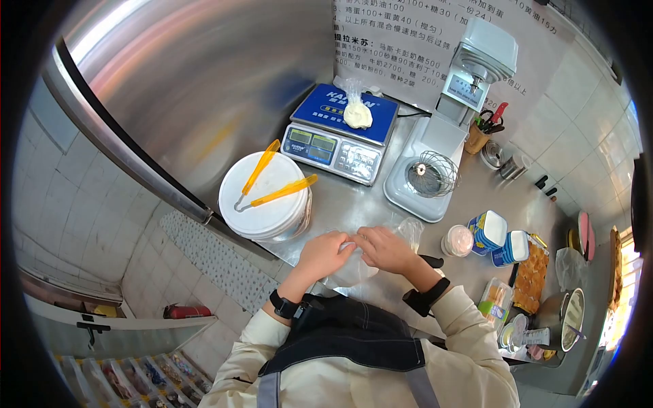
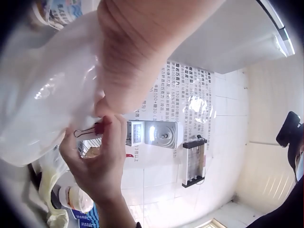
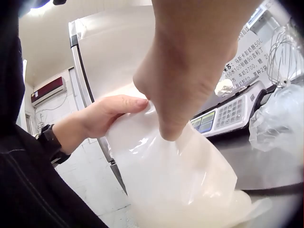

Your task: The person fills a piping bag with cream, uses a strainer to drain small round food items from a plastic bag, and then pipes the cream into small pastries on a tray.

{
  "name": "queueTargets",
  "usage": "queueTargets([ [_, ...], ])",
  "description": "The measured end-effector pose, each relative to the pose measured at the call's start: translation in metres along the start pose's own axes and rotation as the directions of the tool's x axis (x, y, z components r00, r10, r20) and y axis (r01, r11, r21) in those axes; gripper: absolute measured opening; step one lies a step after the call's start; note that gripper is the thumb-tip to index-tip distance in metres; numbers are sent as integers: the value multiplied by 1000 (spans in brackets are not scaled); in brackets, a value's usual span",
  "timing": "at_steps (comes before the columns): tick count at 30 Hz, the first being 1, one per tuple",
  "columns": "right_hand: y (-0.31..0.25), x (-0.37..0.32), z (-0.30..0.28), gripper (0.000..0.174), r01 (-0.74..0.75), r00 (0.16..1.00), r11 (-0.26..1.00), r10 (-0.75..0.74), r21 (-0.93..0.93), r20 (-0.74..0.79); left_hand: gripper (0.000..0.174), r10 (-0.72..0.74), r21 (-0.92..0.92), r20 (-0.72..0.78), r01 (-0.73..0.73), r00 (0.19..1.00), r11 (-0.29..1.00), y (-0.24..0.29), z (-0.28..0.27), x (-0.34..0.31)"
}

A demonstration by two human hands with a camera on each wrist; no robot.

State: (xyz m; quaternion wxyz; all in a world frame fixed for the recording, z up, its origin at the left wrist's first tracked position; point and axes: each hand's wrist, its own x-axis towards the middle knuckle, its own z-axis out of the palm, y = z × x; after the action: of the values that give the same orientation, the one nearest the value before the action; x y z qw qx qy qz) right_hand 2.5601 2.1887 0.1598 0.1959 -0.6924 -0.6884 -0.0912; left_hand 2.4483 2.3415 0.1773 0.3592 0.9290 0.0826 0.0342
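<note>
Okay, left hand [image 1: 325, 256] pinches the top edge of a clear plastic bag with whitish contents [image 3: 175, 183]; right hand [image 1: 385, 247], just beside, pinches a small dark-red binder clip with silver wire handles [image 2: 99, 128]. Bag hangs below both, long axis running down. Clip's at its top; can't tell if it bites.

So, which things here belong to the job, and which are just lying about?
Apparently in the job:
whitish translucent plastic bag, held by the left hand
small red clip with metal wire handles, pinched by the right hand

Seemingly just lying about:
orange-handled tongs
white lidded bucket beneath them
pale grey stand mixer
red fire extinguisher
</note>
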Motion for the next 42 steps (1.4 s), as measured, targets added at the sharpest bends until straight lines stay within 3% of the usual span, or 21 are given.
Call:
queueTargets([
  [4,2,-3,13,43,1,1000,995,-4,-95,-24,24,-7,27,22,7,1000,1000,0,1,1],
  [13,-2,-4,-2,37,-9,996,980,28,198,-90,26,24,-31,-24,-25,999,999,-9,5,-1],
  [15,-8,-2,-12,30,-138,971,907,204,397,-128,26,49,-60,-25,-50,998,997,-8,2,-1],
  [17,-8,-3,-12,27,-170,960,879,250,445,-128,25,75,-88,-28,-77,997,993,-9,0,0],
  [19,-9,-5,-11,24,-197,946,849,295,490,-131,22,13,-264,72,7,997,965,-15,1,2],
  [22,-9,-7,2,21,-282,913,754,400,594,-75,20,-24,-328,-11,19,1000,944,-23,7,3],
  [23,-7,-8,9,18,-219,829,415,557,883,-56,20,-25,-328,-12,20,1000,945,-22,7,3],
  [24,-5,-7,13,15,-61,735,11,677,998,38,16,-38,-326,-109,0,993,945,-20,6,2],
  [25,-1,-6,12,15,-61,737,9,675,998,39,12,-51,-322,-203,-18,978,946,-16,4,0],
  [26,6,-4,10,13,-12,660,-1,751,1000,9,12,-54,-322,-205,-15,977,947,-12,4,-3],
  [27,12,-4,7,10,37,574,-6,819,999,-16,9,64,-238,-321,-146,945,960,-7,4,-6],
  [28,24,-11,19,14,-60,646,106,762,993,-43,5,186,-138,-422,-266,887,954,-3,3,-8],
  [29,29,-14,26,14,-59,645,105,763,993,-42,5,186,-138,-421,-265,888,954,-3,3,-11],
  [30,32,-18,32,21,-431,694,306,714,849,96,3,271,-40,-420,-315,866,948,-3,1,-15],
  [31,35,-21,38,27,-692,677,485,693,534,248,3,355,58,-409,-364,841,930,-4,-1,-17],
  [32,38,-29,53,27,-693,675,482,695,536,247,3,357,58,-406,-366,842,929,-5,-3,-20],
  [34,37,-33,67,37,-494,863,859,503,138,-44,6,450,203,-412,-402,792,893,-7,-7,-22],
  [38,21,-12,45,37,-424,885,859,461,285,-71,8,421,209,-467,-365,778,907,-14,-16,-31],
  [39,14,-4,35,34,-381,881,573,464,726,96,8,420,220,-474,-357,774,908,-17,-18,-33],
  [40,11,2,32,32,-301,891,101,383,948,242,9,421,231,-479,-352,770,907,-20,-20,-36],
  [42,13,7,44,30,-381,876,143,373,914,307,9,399,237,-493,-322,773,917,-24,-26,-38],
])
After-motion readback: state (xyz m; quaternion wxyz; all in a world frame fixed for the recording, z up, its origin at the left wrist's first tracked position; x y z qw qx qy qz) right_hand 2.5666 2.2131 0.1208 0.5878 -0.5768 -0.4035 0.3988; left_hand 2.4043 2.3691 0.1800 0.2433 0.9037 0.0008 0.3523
